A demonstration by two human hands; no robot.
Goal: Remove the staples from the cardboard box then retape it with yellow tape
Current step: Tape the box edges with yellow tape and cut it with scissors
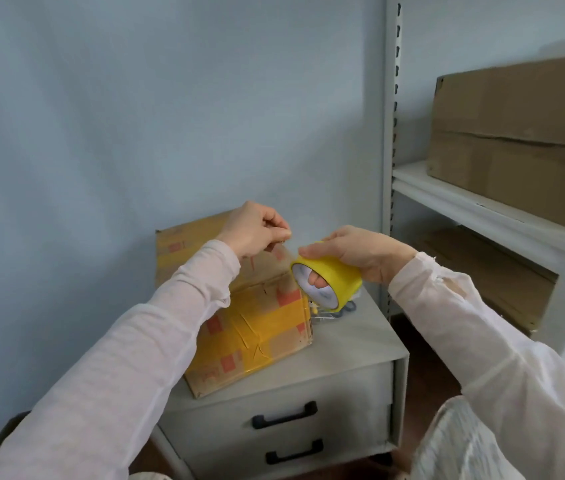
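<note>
A cardboard box [260,327] with orange print and strips of yellow tape lies on a small grey cabinet [354,344], one flap raised at its back. My right hand [357,252] grips a roll of yellow tape [329,282] just right of the box, a finger pushed through its core. My left hand [255,228] is held above the box, its fingertips pinched together close to the roll. Whether they hold the tape's loose end is too small to tell.
The cabinet has two drawers with black handles [284,414]. Small items including a blue-handled object [347,308] lie behind the roll. A grey metal shelf unit [482,202] at the right carries a large cardboard box [516,136]. A pale blue wall is behind.
</note>
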